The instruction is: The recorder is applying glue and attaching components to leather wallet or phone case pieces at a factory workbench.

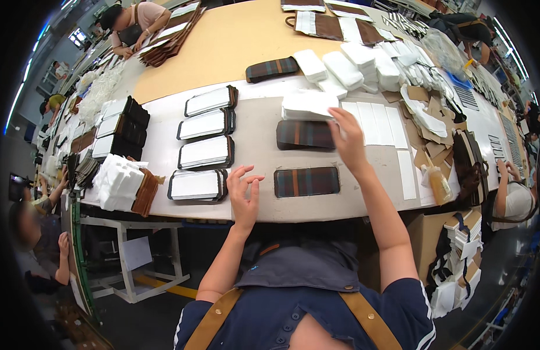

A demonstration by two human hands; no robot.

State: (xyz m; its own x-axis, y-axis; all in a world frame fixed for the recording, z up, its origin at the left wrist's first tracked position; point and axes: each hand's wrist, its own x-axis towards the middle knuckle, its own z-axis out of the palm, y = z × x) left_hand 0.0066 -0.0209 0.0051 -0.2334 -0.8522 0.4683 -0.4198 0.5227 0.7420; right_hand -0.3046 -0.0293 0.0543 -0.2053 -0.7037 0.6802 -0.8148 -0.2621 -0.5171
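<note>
My right hand (347, 139) reaches over the table with its fingers stretched out. Its fingertips are at the right end of a stack of white rectangular pads (305, 106); no pad is plainly gripped. Just below that stack lies a thick dark plaid piece (305, 135), partly behind my right hand. Nearer to me, a single flat plaid piece (306, 182) with rounded corners rests on the table. My left hand (244, 195) hovers beside it, fingers apart and holding nothing. To its left is a dark-edged piece topped with white sheets (195, 185).
Three more such white-topped stacks (205, 153) continue away from me on the left. White foam blocks (119, 182) and dark stacks (115, 135) stand farther left. White strips (373, 123), cardboard scraps (436, 149) and a glue bottle (438, 182) lie right. Co-workers (142, 23) sit around the table.
</note>
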